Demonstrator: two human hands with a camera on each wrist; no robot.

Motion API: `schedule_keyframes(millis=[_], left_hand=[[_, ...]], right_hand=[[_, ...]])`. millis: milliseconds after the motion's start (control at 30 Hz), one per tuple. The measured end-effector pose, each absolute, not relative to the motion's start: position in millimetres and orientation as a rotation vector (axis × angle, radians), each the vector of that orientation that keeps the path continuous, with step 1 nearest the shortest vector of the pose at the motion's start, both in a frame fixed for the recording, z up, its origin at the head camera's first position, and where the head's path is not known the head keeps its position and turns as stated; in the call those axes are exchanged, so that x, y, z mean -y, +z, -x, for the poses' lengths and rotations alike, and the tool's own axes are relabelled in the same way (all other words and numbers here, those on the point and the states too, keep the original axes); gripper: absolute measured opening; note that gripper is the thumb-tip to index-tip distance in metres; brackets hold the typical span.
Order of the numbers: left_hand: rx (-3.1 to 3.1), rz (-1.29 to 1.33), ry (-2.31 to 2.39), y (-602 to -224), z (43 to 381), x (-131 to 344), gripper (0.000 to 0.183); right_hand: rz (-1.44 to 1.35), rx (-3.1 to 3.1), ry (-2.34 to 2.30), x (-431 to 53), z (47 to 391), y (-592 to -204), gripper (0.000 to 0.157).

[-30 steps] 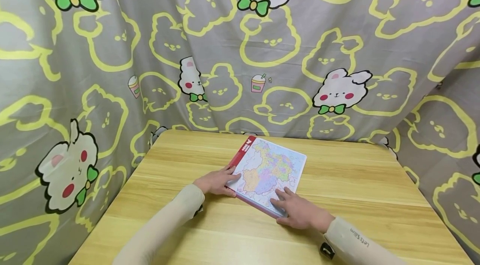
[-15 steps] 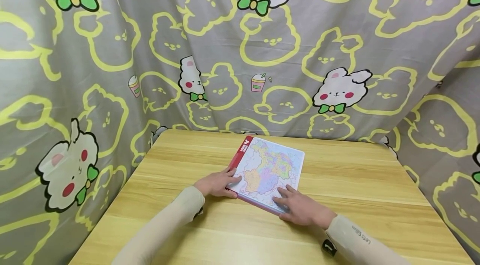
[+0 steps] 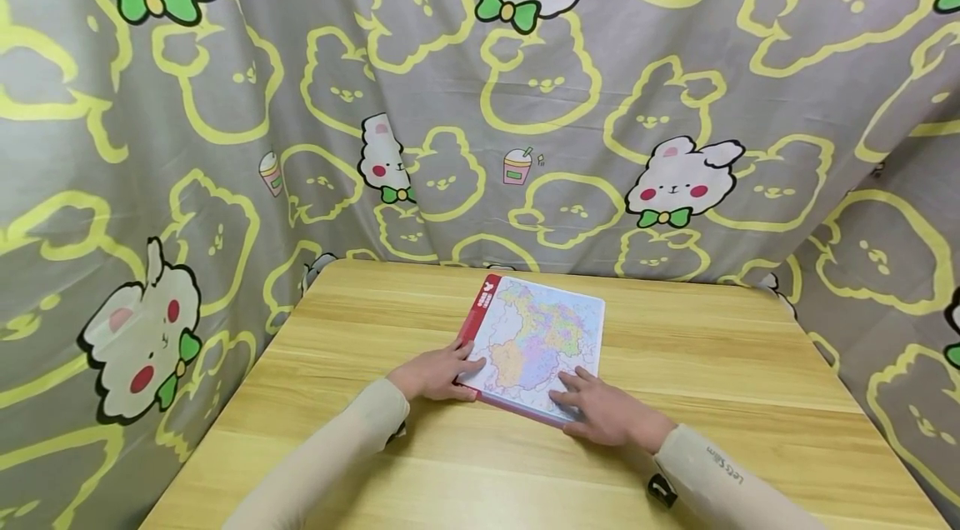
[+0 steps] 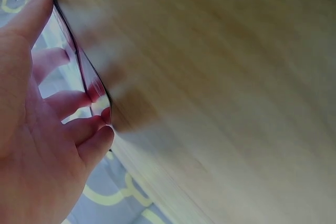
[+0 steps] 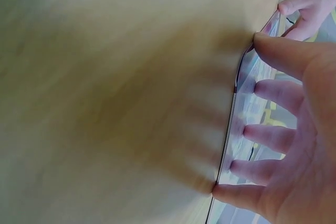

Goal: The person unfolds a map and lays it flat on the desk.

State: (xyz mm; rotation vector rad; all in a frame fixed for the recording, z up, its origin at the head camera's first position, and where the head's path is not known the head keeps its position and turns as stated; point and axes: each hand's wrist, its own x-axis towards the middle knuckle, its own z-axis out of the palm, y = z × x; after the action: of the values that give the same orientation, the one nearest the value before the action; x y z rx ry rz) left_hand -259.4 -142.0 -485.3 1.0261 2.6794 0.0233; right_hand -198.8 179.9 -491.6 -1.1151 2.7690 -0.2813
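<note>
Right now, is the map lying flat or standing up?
Flat: the map lies printed side up on the table, left hand and right hand touching it.

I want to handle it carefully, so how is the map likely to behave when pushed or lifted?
The map is probably stiff: its edges look straight, without sagging. Pushed, it should slide rather than roll or tip, since it looks broad and low on the table. Its face may be slippery, as it looks glossy in the right wrist view.

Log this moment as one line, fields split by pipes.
map board: on wooden table | left hand: touches near left corner | right hand: touches near right corner
</note>
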Motion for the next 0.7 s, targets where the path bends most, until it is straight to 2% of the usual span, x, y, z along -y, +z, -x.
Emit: schedule_keyframes(millis=[700], left_hand=[[-2.685,-1.061,0.006,-483.1,245.5,136.0,0.063]], right_hand=[[1.103,-2.756,-0.289,-188.5,208.8,-491.4,0.051]])
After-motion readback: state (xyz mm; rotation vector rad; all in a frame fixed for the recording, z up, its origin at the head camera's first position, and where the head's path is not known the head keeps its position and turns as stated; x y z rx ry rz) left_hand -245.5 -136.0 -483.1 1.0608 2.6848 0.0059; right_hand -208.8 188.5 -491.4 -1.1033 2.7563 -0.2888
